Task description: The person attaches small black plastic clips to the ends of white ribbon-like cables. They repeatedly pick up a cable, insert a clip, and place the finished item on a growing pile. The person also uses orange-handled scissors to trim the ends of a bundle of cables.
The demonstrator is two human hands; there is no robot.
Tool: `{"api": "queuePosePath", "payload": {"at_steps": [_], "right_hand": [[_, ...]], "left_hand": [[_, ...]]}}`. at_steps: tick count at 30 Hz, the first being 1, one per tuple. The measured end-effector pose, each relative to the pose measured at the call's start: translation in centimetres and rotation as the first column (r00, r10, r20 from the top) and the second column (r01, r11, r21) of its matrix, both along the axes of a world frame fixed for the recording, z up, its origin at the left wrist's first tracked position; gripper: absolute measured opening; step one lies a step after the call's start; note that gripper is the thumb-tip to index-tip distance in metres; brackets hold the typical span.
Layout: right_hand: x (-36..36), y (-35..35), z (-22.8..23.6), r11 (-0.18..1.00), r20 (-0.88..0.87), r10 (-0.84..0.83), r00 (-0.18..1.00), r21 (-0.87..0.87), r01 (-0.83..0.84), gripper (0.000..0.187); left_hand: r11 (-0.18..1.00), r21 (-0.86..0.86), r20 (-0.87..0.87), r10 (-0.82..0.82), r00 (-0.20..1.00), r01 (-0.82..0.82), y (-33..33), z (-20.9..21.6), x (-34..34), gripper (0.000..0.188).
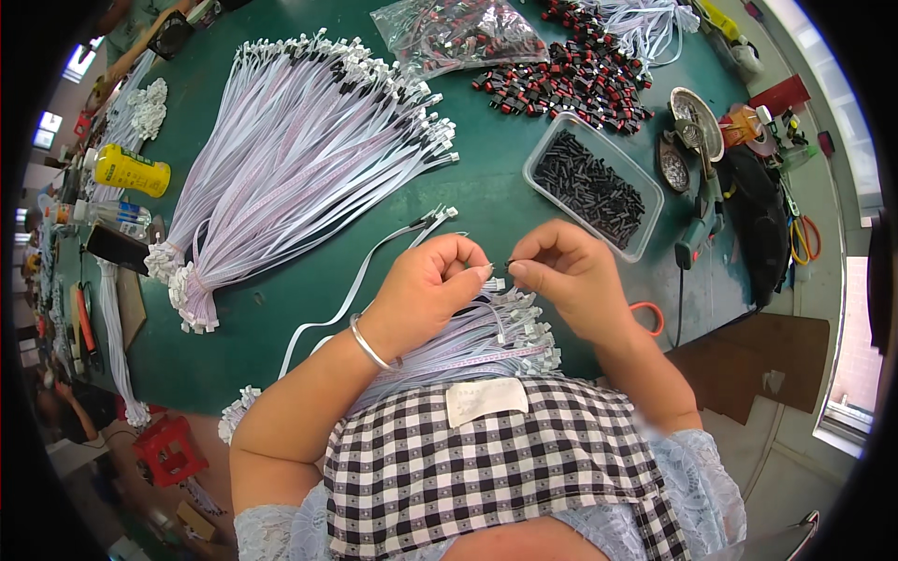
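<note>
Over the front of the green table (486, 187), my left hand (432, 280) and my right hand (568, 278) face each other, fingertips a short gap apart. Thumb and forefinger of my left hand are pinched; what is between them is too small to make out. A tiny black piece (508, 266) shows in my right hand's pinch. Below my hands lies a bundle of flat white cables (468, 341) with white connectors. One separate white cable (360, 271), with black pieces near its end, curves beside my left wrist. Short black tubes (591, 185) fill a clear plastic box (652, 222) beyond my right hand.
A large fanned cable bundle (299, 140) covers the far left. Red-and-black parts (580, 84) are heaped beside a plastic bag (458, 37). At right are a green corded tool (697, 238), a metal dish (703, 117) and scissors (803, 241). A yellow bottle (133, 171) lies left.
</note>
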State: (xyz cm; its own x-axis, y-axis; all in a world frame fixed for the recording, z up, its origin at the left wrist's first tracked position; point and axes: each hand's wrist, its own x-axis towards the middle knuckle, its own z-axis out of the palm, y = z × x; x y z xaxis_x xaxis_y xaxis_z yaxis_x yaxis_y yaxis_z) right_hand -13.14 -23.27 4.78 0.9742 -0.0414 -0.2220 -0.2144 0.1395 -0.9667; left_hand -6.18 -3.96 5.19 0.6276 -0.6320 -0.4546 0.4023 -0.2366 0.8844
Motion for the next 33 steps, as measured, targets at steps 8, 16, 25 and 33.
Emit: {"api": "queuePosePath", "payload": {"at_steps": [8,16,25,33], "right_hand": [[0.0,1.0,-0.4,0.998,0.035,-0.067,0.997,-0.014,0.067,0.008],[0.1,1.3,-0.4,0.991,0.099,-0.063,0.993,-0.113,0.075,0.008],[0.4,1.1,-0.5,0.938,0.194,-0.007,0.981,-0.338,0.074,0.009],[0.5,0.9,-0.2,0.885,0.260,0.075,0.963,-0.463,0.056,0.010]], "left_hand": [[0.999,-0.037,0.005,0.013,1.000,-0.013,0.0,-0.2,-0.1,0.007],[1.000,-0.011,0.036,-0.001,0.999,0.001,0.1,-0.3,0.0,0.007],[1.000,0.007,0.088,-0.005,0.996,0.005,0.1,-0.4,0.0,0.010],[1.000,0.014,0.100,-0.013,0.995,0.011,0.2,-0.5,0.1,0.010]]}}
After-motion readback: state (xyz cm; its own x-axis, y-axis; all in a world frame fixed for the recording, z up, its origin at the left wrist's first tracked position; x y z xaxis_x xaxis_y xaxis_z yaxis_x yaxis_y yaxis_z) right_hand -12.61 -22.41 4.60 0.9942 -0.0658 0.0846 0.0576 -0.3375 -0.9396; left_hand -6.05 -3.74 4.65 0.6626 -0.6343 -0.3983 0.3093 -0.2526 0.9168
